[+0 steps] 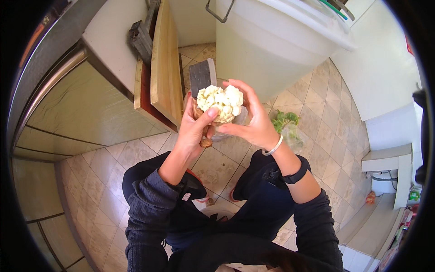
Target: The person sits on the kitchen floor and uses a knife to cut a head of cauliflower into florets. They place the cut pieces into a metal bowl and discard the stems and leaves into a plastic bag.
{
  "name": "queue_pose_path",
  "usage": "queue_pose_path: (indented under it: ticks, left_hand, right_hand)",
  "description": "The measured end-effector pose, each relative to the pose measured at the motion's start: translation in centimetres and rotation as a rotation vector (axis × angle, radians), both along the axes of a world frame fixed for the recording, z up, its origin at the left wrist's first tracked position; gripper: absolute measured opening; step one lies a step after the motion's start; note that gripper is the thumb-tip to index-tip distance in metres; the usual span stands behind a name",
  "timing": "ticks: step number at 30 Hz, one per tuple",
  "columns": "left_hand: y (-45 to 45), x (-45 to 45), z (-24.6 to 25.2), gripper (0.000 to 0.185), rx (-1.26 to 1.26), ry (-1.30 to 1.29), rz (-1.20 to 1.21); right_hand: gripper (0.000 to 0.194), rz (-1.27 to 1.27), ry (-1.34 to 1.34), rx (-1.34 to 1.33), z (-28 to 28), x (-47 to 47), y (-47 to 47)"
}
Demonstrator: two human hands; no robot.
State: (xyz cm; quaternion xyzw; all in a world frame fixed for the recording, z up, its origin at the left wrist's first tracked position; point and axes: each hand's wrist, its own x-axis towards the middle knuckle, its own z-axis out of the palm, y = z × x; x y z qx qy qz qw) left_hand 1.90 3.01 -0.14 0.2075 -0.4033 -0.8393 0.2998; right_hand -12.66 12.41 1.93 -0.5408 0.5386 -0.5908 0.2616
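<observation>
Both my hands meet around a pale cauliflower head [222, 103] in front of me. My left hand [197, 124] presses its thumb on the florets and also grips the wooden handle [206, 142] of a kitchen cleaver, whose broad grey blade [203, 74] points away from me behind the cauliflower. My right hand [249, 117] curls round the right side of the cauliflower, thumb below and fingers above. Under the hands a transparent bowl [241, 117] is partly visible; its contents are mostly hidden.
Green leaves [285, 119] and a clear plastic bag [293, 136] lie on the tiled floor to the right. Wooden boards [166, 64] stand upright beside the cabinet [98, 102] at left. A white appliance or cabinet [265, 47] stands ahead; a low shelf [387, 156] is at right.
</observation>
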Motion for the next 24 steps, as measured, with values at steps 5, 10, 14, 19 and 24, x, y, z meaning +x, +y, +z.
queue_pose_path:
  ticks: [5,10,14,19,24]
  left_hand:
    - [-0.2,-0.3,-0.4,0.057,-0.13,-0.093,0.0]
    - [-0.4,-0.3,-0.8,0.077,-0.103,-0.102,-0.08]
    - [-0.4,-0.2,-0.6,0.086,-0.109,-0.08,-0.09]
    - [-0.3,-0.3,-0.3,0.085,-0.122,-0.076,-0.062]
    - [-0.5,0.1,-0.6,0.062,-0.162,-0.098,-0.061]
  right_hand:
    - [0.071,0.071,0.008,0.113,0.5,-2.9,0.6]
    - [0.049,0.088,0.001,0.084,0.9,-4.0,1.3]
    - [0.036,0.06,0.045,0.043,0.9,-3.8,1.6]
    - [0.031,-0.026,0.144,0.144,0.9,-3.5,1.8]
    - [0.029,-0.044,0.062,0.145,0.3,-2.9,1.3]
